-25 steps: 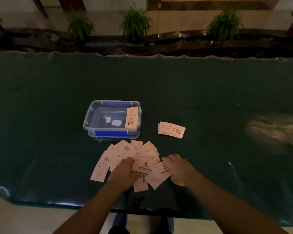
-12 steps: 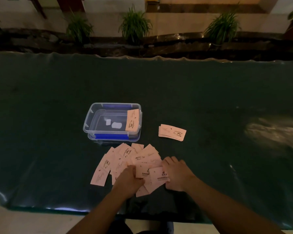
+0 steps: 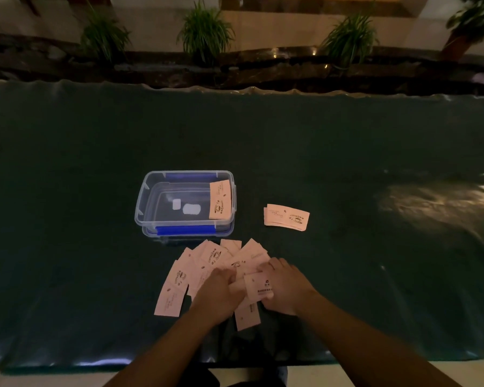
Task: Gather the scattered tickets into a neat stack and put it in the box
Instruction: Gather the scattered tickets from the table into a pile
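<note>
tickets (image 3: 207,263) half-hidden, hands' grip prob. curled

Left hand (image 3: 218,291) and right hand (image 3: 287,286) press scattered tickets (image 3: 207,263) near box (image 3: 144,208).

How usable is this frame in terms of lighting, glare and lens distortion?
Head view: dim and warm-tinted, yet the pink tickets and clear plastic box read clearly; a smeared glare patch sits on the glossy dark table cover at right; wide-angle bending curves the table's far edge; small ticket print is illegible; left hand and right hand are slightly soft.
</note>
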Tool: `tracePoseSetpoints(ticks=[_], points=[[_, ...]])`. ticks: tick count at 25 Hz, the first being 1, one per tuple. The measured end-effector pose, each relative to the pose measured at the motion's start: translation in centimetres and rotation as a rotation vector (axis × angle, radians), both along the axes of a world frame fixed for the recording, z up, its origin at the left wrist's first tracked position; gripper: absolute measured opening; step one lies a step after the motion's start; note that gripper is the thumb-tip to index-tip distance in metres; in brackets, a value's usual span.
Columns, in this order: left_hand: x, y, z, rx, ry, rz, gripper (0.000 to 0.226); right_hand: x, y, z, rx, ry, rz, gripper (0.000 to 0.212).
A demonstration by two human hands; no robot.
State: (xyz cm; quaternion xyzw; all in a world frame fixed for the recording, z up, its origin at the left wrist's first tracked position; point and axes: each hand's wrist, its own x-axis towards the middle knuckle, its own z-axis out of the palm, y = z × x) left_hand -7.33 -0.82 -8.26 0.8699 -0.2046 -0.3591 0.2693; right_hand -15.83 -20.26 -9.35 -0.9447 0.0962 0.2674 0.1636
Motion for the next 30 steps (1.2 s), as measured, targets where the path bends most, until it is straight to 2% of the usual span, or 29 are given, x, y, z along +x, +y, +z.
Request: tracePoseSetpoints(ticks=[3, 5, 7, 9, 14, 16, 19, 21, 25, 28, 30], points=[[0.7, -0.8, -0.4, 0.061, -0.169, -0.092, 0.038, -0.5, -0.1, -0.1, 0.016, -0.004, -0.115, 0.083], [0.9, -1.9, -0.2, 0.083, -0.238, -0.11, 0.035, -1.2, -0.4, -0.1, 0.015, 0.015, -0.235, 0.083], [1.0, -2.9, -0.2, 0.13, -0.275, -0.121, 0.028, -1.9, -0.7, -0.2, 0.042, 0.037, -0.425, 0.078], [0.8, -3.9, -0.4, 0.177, -0.321, -0.156, 0.03, -2.6, -1.0, -0.5, 0.073, 0.028, -0.635, 0.073], [-0.1, -4.8, -1.0, 0.215, -0.282, -0.229, 0.038, -1.9, 0.3, -0.8, 0.272, 0.112, -1.059, 0.081], [-0.8, -5.3, -1.1, 0.192, -0.239, -0.212, 0.03, -1.6, 1.1, -1.1, 0.367, 0.143, -1.139, 0.075], [-1.9, -5.7, -1.8, 0.158, -0.144, -0.208, 0.022, -1.5, 1.7, -1.5, 0.468, 0.111, -1.265, 0.044], [-2.4, -5.5, -1.8, 0.148, -0.086, -0.226, 0.024, -1.3, 1.6, -1.4, 0.505, 0.096, -1.342, 0.033], [-1.2, -4.7, -1.4, 0.104, -0.21, -0.158, 0.035, -1.2, 1.5, -1.2, 0.546, 0.086, -1.422, 0.02], [-0.7, -4.8, -0.8, 0.124, -0.167, -0.211, 0.026, -0.9, 1.9, -1.1, 0.557, 0.06, -1.445, 0.017], [-0.9, -4.9, -0.7, 0.157, -0.179, -0.204, 0.039, -0.6, 2.0, -1.1, 0.552, 0.05, -1.449, 0.018]])
